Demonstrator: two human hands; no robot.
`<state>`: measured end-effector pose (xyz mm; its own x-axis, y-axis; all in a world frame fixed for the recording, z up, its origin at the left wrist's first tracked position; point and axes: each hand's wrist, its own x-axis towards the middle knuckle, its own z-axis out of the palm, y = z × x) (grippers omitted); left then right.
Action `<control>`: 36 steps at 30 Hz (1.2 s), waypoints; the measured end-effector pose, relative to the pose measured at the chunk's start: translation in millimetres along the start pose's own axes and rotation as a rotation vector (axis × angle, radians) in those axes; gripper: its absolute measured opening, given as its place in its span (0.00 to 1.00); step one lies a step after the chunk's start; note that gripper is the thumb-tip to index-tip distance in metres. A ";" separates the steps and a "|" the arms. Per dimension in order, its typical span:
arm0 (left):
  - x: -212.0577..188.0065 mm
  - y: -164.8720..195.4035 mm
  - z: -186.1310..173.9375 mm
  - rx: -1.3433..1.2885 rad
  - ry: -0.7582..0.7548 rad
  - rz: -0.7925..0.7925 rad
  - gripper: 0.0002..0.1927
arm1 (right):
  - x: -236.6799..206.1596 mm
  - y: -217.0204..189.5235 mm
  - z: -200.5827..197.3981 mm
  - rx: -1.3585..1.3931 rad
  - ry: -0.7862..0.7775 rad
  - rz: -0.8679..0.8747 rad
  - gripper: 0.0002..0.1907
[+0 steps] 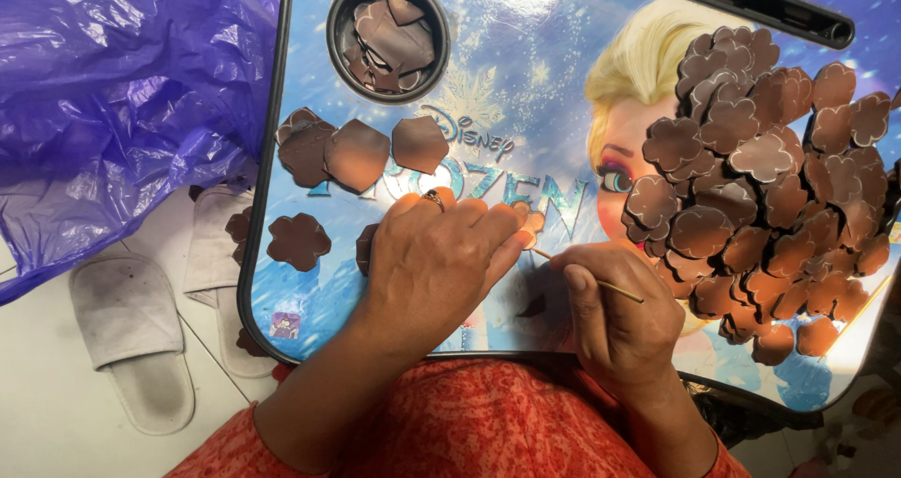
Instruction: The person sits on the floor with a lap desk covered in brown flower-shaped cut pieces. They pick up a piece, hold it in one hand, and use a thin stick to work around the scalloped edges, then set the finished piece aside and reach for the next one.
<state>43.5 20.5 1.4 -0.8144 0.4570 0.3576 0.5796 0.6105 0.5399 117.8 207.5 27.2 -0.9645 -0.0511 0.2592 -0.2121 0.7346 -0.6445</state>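
My left hand (436, 262) rests on the blue printed lap table (507, 112), fingers curled over a small brown piece that is mostly hidden beneath them. A ring sits on one finger. Right beside it, my right hand (615, 309) grips a thin wooden stick (601, 283) whose tip points toward the left fingers. A large heap of brown flower-shaped cutouts (760, 197) lies just right of my right hand. Three flat brown petal pieces (361, 151) lie above my left hand, and a single brown flower cutout (298, 242) lies to its left.
A round cup recess (388, 37) at the table's top left holds more brown pieces. A crumpled purple plastic bag (113, 93) lies on the floor at left, with white slippers (131, 337) below it. A dark slot (751, 4) runs along the table's far edge.
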 end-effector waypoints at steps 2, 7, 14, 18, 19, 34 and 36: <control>0.1 0.0 -0.4 0.008 0.006 0.009 0.10 | 0.6 0.8 0.1 0.008 0.005 0.017 0.05; 3.1 0.0 -5.8 -0.037 -0.011 0.003 0.08 | 1.5 1.3 -1.2 0.038 0.064 0.054 0.06; 9.5 -8.9 -21.3 -0.213 -0.091 -0.032 0.05 | 0.8 -4.1 2.5 0.079 -0.022 0.012 0.05; 12.0 -13.2 -24.8 -0.264 -0.092 -0.039 0.05 | 3.3 -5.1 8.0 0.028 -0.013 -0.008 0.05; 12.4 -13.3 -24.9 -0.265 -0.089 -0.043 0.06 | 4.1 -5.1 8.7 0.029 -0.016 -0.006 0.05; 9.9 -17.8 -25.4 -0.322 -0.083 -0.066 0.08 | 10.8 -14.3 17.2 0.040 -0.051 -0.052 0.03; 9.2 -18.7 -24.9 -0.334 -0.062 -0.055 0.07 | 11.2 -14.7 18.1 0.035 -0.055 -0.059 0.03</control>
<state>24.5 -2.9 13.6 -0.8352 0.4738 0.2794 0.4849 0.3944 0.7806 107.3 183.9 26.6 -0.9571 -0.1318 0.2582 -0.2736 0.7050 -0.6543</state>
